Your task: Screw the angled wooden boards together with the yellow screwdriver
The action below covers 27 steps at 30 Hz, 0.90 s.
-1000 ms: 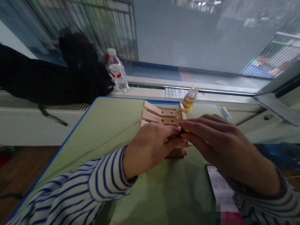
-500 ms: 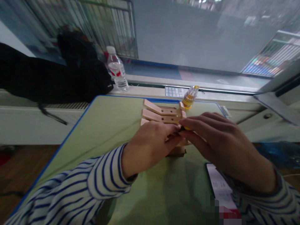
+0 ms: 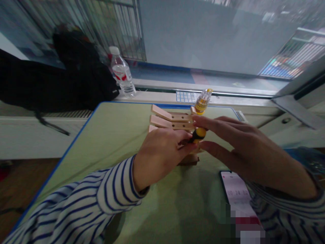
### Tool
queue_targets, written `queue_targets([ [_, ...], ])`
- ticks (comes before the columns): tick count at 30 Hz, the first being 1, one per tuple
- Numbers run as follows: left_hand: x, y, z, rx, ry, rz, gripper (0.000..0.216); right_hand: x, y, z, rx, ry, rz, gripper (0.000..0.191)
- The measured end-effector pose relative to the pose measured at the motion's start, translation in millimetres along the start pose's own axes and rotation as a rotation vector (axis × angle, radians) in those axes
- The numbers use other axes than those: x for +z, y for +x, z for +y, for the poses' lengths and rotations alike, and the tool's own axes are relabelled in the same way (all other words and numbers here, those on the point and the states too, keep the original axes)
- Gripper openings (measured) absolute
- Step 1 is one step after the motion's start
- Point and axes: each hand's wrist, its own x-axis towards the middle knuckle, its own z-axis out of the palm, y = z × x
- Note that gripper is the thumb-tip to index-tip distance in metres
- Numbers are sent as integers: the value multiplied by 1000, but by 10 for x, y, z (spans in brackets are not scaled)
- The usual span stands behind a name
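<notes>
A screwdriver point(image 3: 199, 134) with a yellow-and-black handle points its rounded end toward me; its shaft and tip are hidden. My left hand point(image 3: 162, 156) is closed, thumb and fingers pinched at the dark front of the handle. Around the yellow end, my right hand point(image 3: 236, 144) has thumb and forefinger spread apart, not gripping it. Beneath both hands stands a wooden assembly point(image 3: 181, 118) of pale angled slats, with two dark holes in each slat I can see. Its brown base point(image 3: 189, 160) shows below my left fingers, while its middle is covered by my hands.
The pale green table point(image 3: 122, 132) has a blue edge. A phone point(image 3: 235, 189) lies by my right wrist. At the far edge stands a clear bottle with yellow label point(image 3: 203, 102). A water bottle point(image 3: 123, 74) and a black bag point(image 3: 83, 74) rest on the windowsill.
My right thumb and forefinger have opened away from the screwdriver handle, so its yellow end now shows. My left hand stays pinched in place. The view has shifted slightly.
</notes>
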Motion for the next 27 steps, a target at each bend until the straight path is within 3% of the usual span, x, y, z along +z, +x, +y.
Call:
queue_targets([
  [7,21,-20,0,16,-30,9,38,6,29,-20,-57,70,-8,34],
  [27,-23,-3,-52,37,-104,-65,32,81,51,-5,-57,57,1,33],
])
